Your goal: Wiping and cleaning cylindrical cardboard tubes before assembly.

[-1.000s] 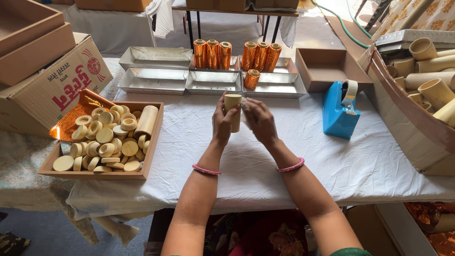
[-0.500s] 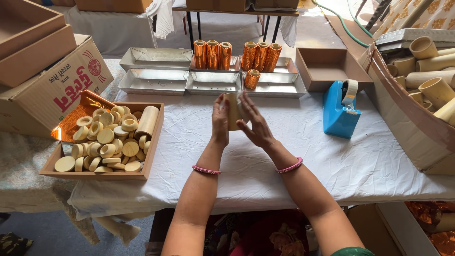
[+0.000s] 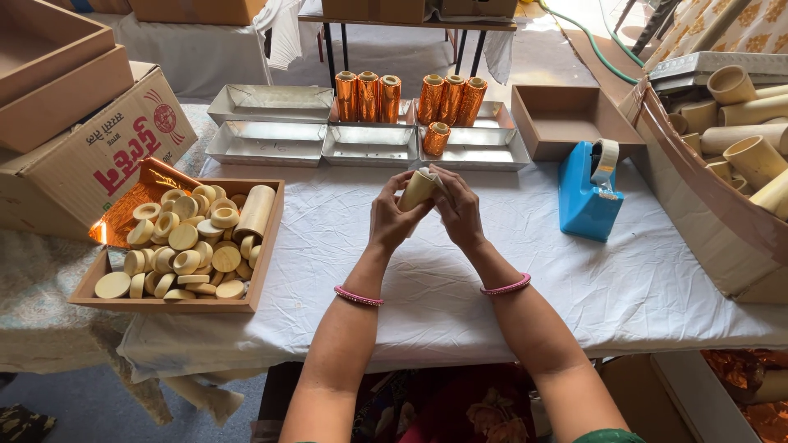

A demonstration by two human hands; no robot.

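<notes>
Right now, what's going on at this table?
A person holds a cream cardboard tube above the white-clothed table, the left hand gripping it and the right hand working at its upper end. On the left a wooden tray holds round cream caps. Copper-foil-wrapped tubes stand among silver trays at the back, and a blue tape dispenser sits to the right.

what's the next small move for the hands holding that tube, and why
Probably press the white piece down onto the top end of the cream tube: the left hand grips the tilted tube, while the right hand pinches that piece at its rim, not yet flat.
</notes>
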